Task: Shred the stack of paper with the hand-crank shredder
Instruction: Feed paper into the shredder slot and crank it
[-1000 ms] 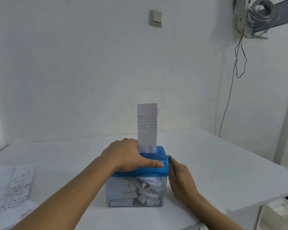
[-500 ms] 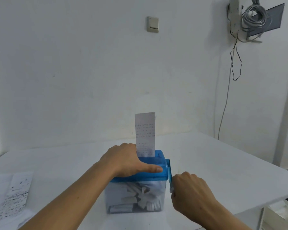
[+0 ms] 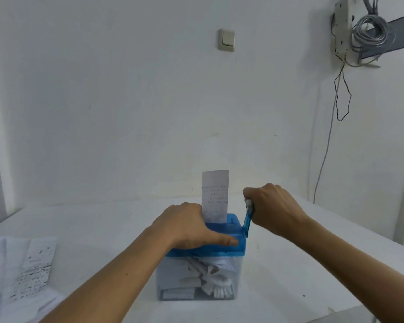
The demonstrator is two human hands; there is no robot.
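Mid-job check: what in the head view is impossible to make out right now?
Head view:
- knob of the crank handle: wrapped by the right hand.
- feed slot of the shredder: behind the left hand and paper strip.
- print on the strip: too small.
- paper stack: cut by the left edge.

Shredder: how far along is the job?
Done: shreds pile up in the clear bin of the shredder. In hand: one printed strip stands upright in the slot; the left hand holds the blue top, the right hand grips the raised crank. Left: that strip, plus the stack of paper at the table's left.
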